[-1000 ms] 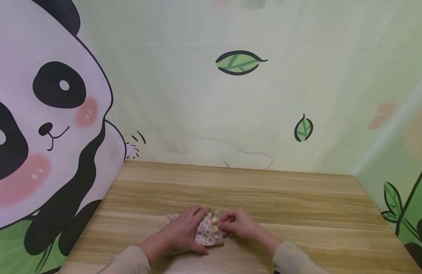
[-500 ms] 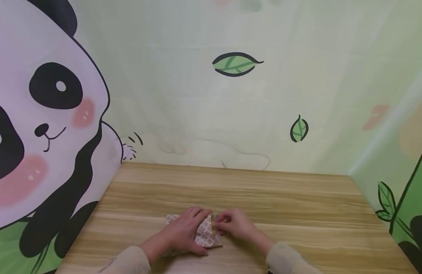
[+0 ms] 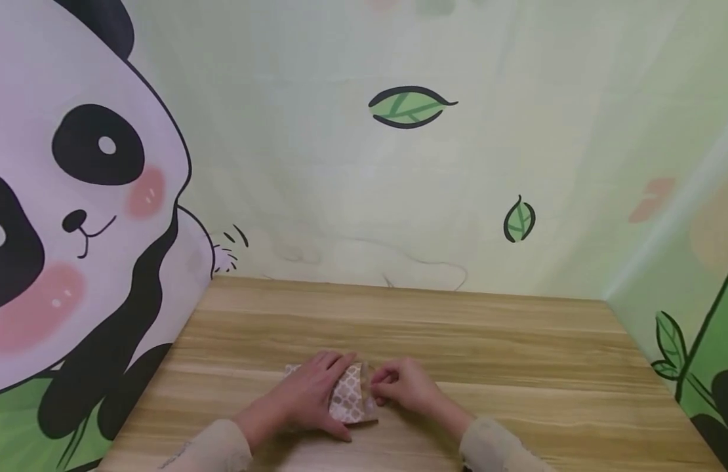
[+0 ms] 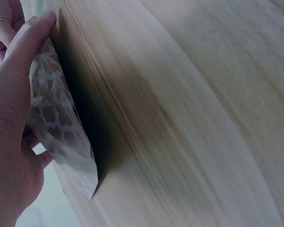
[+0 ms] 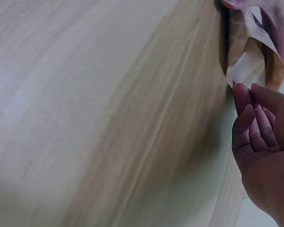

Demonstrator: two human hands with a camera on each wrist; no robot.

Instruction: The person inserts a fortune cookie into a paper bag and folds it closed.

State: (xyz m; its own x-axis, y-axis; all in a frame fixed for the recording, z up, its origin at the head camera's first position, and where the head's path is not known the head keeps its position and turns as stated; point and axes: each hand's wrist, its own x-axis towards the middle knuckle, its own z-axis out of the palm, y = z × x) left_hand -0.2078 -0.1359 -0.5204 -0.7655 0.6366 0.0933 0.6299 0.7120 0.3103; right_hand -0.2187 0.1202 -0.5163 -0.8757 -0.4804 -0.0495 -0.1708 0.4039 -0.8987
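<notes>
A patterned paper bag [image 3: 347, 393], tan with a white lattice print, lies on its side on the wooden table. My left hand [image 3: 311, 393] grips it from above, thumb along the near side and fingers over the far side. The left wrist view has the thumb lying along the lattice-printed bag [image 4: 54, 109]. At the bag's right-hand end, the mouth gapes, with a whitish, thin inner layer [image 5: 248, 66] showing. My right hand [image 3: 405, 387] has its fingers curled, and its gathered fingertips [image 5: 242, 92] pinch the edge of that mouth. The bag's inside is mostly hidden.
The wood-grain table [image 3: 488, 354] extends behind and to both sides of the hands. Behind it hangs a pale green backdrop [image 3: 317, 164] with printed leaves and a large panda on the left.
The left hand and the bag have shifted slightly left. The right hand's fingertips moved left toward the mouth, then stayed close to it; the inner layer sticks out less than before.
</notes>
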